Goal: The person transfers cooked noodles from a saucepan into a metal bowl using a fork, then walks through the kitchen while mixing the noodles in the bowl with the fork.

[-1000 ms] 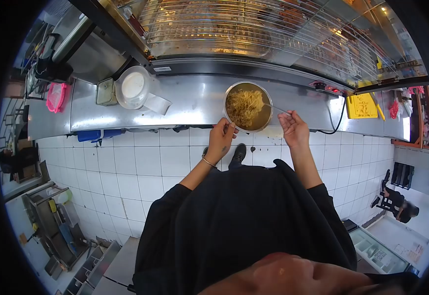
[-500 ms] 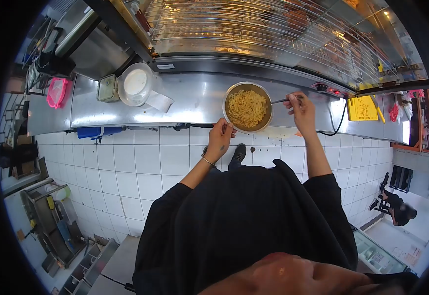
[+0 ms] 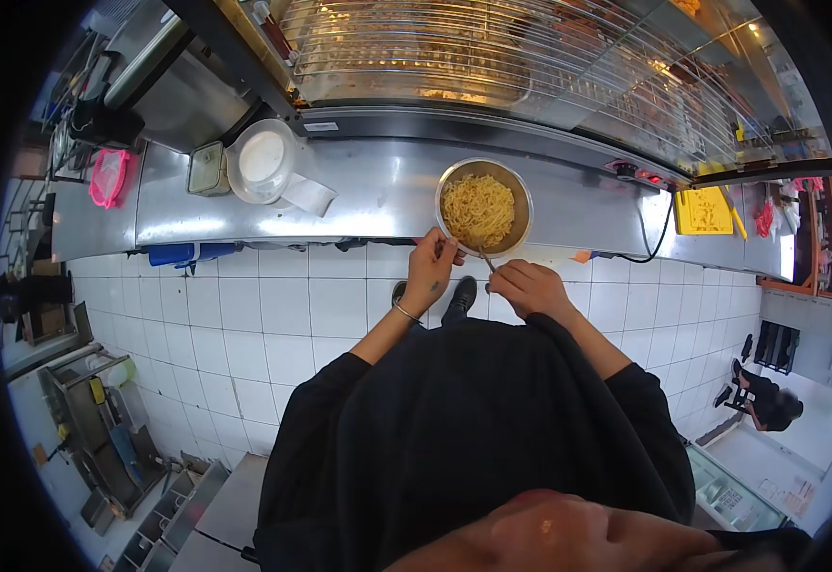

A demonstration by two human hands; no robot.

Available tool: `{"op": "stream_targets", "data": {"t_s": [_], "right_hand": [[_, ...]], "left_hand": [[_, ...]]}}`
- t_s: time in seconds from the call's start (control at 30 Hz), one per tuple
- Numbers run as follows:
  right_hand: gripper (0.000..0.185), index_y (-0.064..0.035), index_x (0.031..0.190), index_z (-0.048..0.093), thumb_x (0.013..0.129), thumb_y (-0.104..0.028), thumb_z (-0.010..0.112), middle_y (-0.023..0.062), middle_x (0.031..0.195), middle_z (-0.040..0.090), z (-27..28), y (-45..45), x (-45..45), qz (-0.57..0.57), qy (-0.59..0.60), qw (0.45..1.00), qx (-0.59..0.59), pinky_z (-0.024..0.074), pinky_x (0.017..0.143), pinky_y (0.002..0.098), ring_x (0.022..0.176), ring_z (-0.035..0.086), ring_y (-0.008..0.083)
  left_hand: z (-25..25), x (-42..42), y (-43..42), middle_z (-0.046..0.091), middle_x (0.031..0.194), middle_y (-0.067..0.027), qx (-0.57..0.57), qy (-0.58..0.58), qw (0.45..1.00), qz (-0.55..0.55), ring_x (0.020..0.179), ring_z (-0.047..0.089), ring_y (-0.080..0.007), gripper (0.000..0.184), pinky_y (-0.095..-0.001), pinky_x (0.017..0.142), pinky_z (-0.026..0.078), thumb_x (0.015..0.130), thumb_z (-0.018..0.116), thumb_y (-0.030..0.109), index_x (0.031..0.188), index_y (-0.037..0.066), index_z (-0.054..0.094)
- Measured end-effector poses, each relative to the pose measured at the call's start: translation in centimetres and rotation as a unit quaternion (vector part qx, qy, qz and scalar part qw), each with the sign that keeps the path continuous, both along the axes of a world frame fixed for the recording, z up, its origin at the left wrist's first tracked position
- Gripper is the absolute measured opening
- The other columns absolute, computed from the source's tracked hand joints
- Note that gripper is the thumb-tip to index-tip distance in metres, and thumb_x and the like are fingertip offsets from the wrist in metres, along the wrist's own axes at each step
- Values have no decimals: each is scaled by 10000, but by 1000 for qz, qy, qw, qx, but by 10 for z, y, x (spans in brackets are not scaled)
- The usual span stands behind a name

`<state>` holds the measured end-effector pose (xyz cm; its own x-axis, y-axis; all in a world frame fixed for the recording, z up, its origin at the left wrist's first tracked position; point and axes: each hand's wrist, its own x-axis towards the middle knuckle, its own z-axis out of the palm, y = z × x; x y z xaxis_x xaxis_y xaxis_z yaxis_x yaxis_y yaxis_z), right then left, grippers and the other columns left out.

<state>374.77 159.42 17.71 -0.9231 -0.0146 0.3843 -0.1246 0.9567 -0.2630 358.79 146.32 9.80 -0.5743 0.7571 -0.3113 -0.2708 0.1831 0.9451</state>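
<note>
A round metal bowl [image 3: 522, 212] stands at the front edge of the steel counter [image 3: 368, 191], with yellow noodles [image 3: 478, 208] inside. My left hand [image 3: 430, 270] pinches the bowl's rim at its near left side. Close to it on the right, my right hand [image 3: 533, 288] is closed round the handle of a metal utensil [image 3: 487, 259]. The utensil reaches over the near rim into the noodles, which hide its tip.
Left on the counter are a white container with a lid [image 3: 262, 160], a square container [image 3: 208, 170] and a pink basket [image 3: 109, 178]. A yellow tray [image 3: 703, 211] lies right. Behind is a wire-racked display case [image 3: 416, 57]. A person [image 3: 773, 405] sits far right.
My right hand has swung with the utensil from the bowl's right side to its near side, closer to my left hand. The noodles have been shifted about. My left hand has stayed at the rim.
</note>
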Motion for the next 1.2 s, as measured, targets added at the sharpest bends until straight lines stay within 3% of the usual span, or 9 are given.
{"op": "stream_targets", "data": {"t_s": [0.03, 0.23, 0.37, 0.47, 0.5, 0.77, 0.87, 1.07, 1.2], "right_hand": [[231, -92, 942, 630, 736, -152, 713, 17, 896, 646, -10, 0, 5, -7, -17, 998, 59, 531, 640, 289, 868, 643, 176], [233, -75, 991, 633, 769, -122, 687, 44, 960, 656, -10, 20, 9, -115, 78, 987, 86, 535, 648, 310, 901, 643, 209], [124, -38, 993, 619, 920, -138, 618, 107, 895, 665, -31, 30, 8, -226, 88, 959, -149, 556, 672, 325, 813, 665, 260], [172, -25, 1002, 585, 1003, -183, 518, 125, 851, 665, -51, 26, -5, -344, 165, 787, -486, 583, 702, 333, 749, 672, 250], [189, -23, 1005, 575, 1011, -197, 503, 128, 846, 664, -53, 30, -6, -352, 162, 744, -545, 589, 709, 339, 748, 674, 244], [242, -22, 1042, 537, 1010, -259, 503, 161, 856, 655, -89, 43, 9, -346, 134, 361, -856, 605, 720, 372, 787, 688, 263], [248, -26, 1064, 527, 1006, -267, 510, 164, 878, 655, -88, 47, 11, -349, 148, 349, -857, 605, 722, 371, 790, 688, 264], [288, -18, 1027, 571, 993, -303, 549, 125, 821, 665, -58, 82, 16, -404, 90, 675, -610, 568, 625, 284, 745, 672, 188], [270, -16, 1013, 597, 990, -283, 569, 76, 792, 669, -19, 99, 14, -388, 59, 773, -499, 516, 577, 245, 714, 651, 129]], "left_hand": [[-1, 3, 1, 671, 793, -82, 9, -5, 1000, 1, 708, 651, -116, 217, -242, 637, 489, 1004, 525, 193, 856, 42, 476], [-3, 8, 3, 670, 795, -86, 31, 4, 999, 9, 711, 653, -121, 211, -245, 648, 496, 1003, 526, 184, 857, 44, 466], [-6, 9, 4, 659, 778, -80, 31, 29, 999, 3, 712, 652, -122, 208, -249, 656, 501, 1004, 520, 175, 859, 40, 455], [-3, 10, 5, 651, 764, -76, 29, 37, 999, -6, 715, 653, -123, 206, -256, 667, 510, 1004, 514, 166, 859, 33, 453], [0, 10, 6, 648, 760, -75, 28, 36, 999, -8, 716, 654, -124, 206, -259, 671, 514, 1004, 512, 163, 858, 30, 454], [7, 14, 8, 661, 726, -107, 24, 118, 992, -30, 692, 687, -160, 194, -281, 601, 535, 989, 518, 145, 861, 3, 485], [7, 14, 8, 654, 748, -95, 17, 81, 996, -27, 707, 663, -135, 197, -268, 648, 527, 995, 521, 152, 861, 15, 477], [-2, 6, 1, 649, 732, -87, 7, 76, 997, 1, 684, 655, -123, 186, -258, 634, 525, 992, 528, 144, 866, 16, 477], [-3, 10, 1, 644, 720, -80, 18, 59, 998, 13, 673, 658, -119, 176, -254, 617, 528, 991, 525, 133, 869, 15, 478]]}}
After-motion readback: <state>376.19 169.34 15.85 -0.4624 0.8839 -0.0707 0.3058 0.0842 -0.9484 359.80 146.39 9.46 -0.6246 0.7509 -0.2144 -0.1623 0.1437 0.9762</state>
